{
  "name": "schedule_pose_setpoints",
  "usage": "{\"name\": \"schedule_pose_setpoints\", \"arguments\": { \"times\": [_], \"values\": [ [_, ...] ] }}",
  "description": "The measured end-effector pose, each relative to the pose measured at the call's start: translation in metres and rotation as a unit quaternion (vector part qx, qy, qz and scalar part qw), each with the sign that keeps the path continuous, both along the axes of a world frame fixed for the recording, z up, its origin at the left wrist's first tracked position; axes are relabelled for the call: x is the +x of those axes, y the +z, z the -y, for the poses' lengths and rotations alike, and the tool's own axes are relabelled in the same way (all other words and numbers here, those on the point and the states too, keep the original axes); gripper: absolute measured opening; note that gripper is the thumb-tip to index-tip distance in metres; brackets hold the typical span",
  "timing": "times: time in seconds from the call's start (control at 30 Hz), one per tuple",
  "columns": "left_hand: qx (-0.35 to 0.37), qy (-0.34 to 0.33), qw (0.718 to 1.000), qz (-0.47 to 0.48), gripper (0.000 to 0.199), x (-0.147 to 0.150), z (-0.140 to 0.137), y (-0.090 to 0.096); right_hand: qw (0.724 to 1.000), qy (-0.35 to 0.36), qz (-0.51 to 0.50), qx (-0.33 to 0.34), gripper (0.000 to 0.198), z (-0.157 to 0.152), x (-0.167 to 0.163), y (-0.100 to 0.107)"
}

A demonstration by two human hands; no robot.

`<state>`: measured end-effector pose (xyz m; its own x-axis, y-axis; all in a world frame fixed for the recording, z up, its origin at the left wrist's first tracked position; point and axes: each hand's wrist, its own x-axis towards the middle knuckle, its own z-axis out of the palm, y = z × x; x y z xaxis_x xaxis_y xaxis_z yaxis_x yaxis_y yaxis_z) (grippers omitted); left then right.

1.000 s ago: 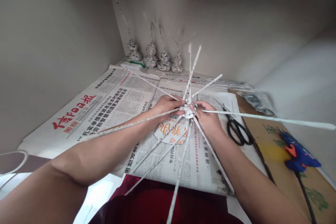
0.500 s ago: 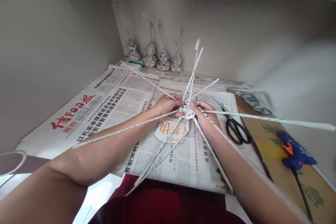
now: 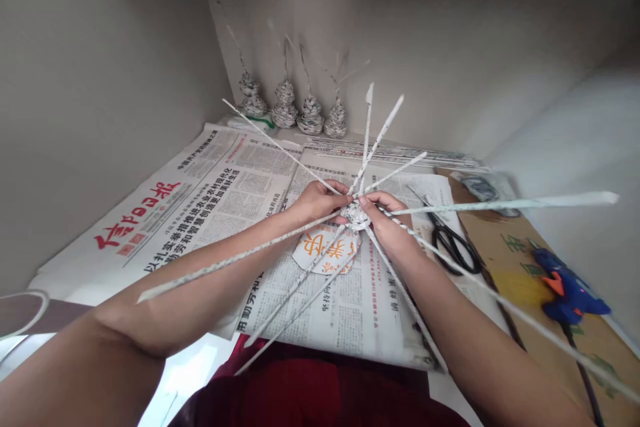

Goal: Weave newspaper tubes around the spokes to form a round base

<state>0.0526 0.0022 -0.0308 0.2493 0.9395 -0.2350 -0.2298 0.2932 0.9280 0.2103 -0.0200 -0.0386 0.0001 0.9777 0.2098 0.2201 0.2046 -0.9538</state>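
Note:
Between my hands is a small woven paper base [image 3: 357, 215], made of rolled newspaper, with several long paper sticks fanning out from it all round. My left hand [image 3: 326, 203] pinches its left side, thumb on top. From the right, my right hand [image 3: 389, 216] grips the opposite edge with thumb and bent fingers. One paper stick [image 3: 240, 255] crosses above my left forearm, and another paper stick [image 3: 500, 204] reaches far to the right. Under the base lies a white card [image 3: 320, 257] with orange characters.
Newspaper sheets [image 3: 200, 193] cover the table. Several woven gourd shapes [image 3: 311, 115] stand along the back wall beside a bundle of loose paper sticks [image 3: 400, 153]. To the right are black scissors [image 3: 454, 248], a cardboard sheet [image 3: 525, 280] and a blue glue gun [image 3: 570, 293] with its cord.
The upper sticks have spread apart, and the long right one has swung slightly upward. The base has turned a little while both hands keep their hold.

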Motion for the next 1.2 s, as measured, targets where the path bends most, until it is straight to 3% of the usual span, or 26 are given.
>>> {"name": "schedule_pose_setpoints", "arguments": {
  "times": [0.13, 0.33, 0.43, 0.63, 0.83, 1.0, 1.2],
  "values": [
    [0.001, -0.004, 1.0, -0.015, 0.019, -0.001, 0.001, 0.003, 1.0, 0.001, -0.019, -0.015, 0.022, 0.0, 0.0, -0.001],
    [-0.006, -0.003, 1.0, -0.01, 0.018, -0.001, 0.003, 0.007, 0.981, 0.008, -0.154, -0.115, 0.024, -0.002, -0.001, 0.0],
    [0.002, 0.005, 1.0, -0.012, 0.021, 0.0, 0.003, 0.006, 0.972, 0.0, -0.195, -0.133, 0.026, -0.003, -0.002, 0.0],
    [0.017, -0.008, 0.998, -0.054, 0.028, -0.002, 0.002, 0.001, 0.971, -0.007, -0.215, -0.103, 0.023, -0.003, -0.004, -0.002],
    [-0.015, 0.017, 0.999, 0.023, 0.025, 0.0, 0.002, -0.004, 0.976, -0.022, -0.209, -0.057, 0.019, -0.003, -0.006, -0.009],
    [-0.015, 0.009, 0.999, 0.027, 0.025, 0.0, 0.002, -0.003, 0.985, -0.037, -0.171, -0.004, 0.021, -0.002, -0.008, -0.01],
    [-0.01, 0.03, 0.999, 0.01, 0.025, 0.0, 0.003, 0.004, 0.991, -0.01, -0.132, -0.019, 0.016, 0.001, -0.007, -0.003]
  ]
}}
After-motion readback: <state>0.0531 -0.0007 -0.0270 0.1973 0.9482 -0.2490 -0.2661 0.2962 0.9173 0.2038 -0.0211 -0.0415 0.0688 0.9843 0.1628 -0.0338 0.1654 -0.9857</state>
